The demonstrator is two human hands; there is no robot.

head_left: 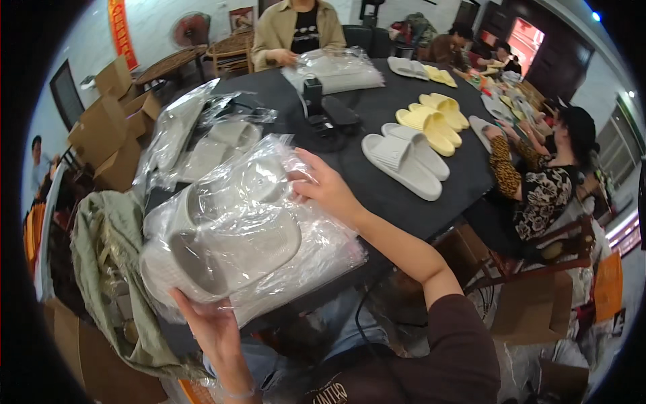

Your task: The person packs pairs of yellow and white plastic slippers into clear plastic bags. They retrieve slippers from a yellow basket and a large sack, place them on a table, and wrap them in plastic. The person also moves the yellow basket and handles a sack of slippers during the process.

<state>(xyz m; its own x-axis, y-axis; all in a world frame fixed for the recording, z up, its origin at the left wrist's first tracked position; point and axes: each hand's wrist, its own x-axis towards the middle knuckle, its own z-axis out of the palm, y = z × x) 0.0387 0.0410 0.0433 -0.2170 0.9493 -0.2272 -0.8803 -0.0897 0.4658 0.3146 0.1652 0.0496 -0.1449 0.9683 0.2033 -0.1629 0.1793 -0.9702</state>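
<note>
A pair of light grey slide slippers (266,236) lies inside a clear plastic bag (202,222) in front of me. My left hand (214,326) grips the bag's near left end by the slipper's strap, thumb on top. At the far right end, my right hand (326,185) pinches the film at the opening. Beneath the bag is a stack of flat clear plastic bags (316,266). Just beyond lie more bagged grey slippers (212,151). To the right, an unbagged grey pair (404,165) and a yellow pair (431,128) rest on the dark table (336,161).
A black device on a stand (313,101) stands mid-table. Across from me, a person (296,34) has a hand near another stack of clear bags (336,71). Another person (538,175) sits at the right. Cardboard boxes (104,138) and a green cloth (108,269) are at the left.
</note>
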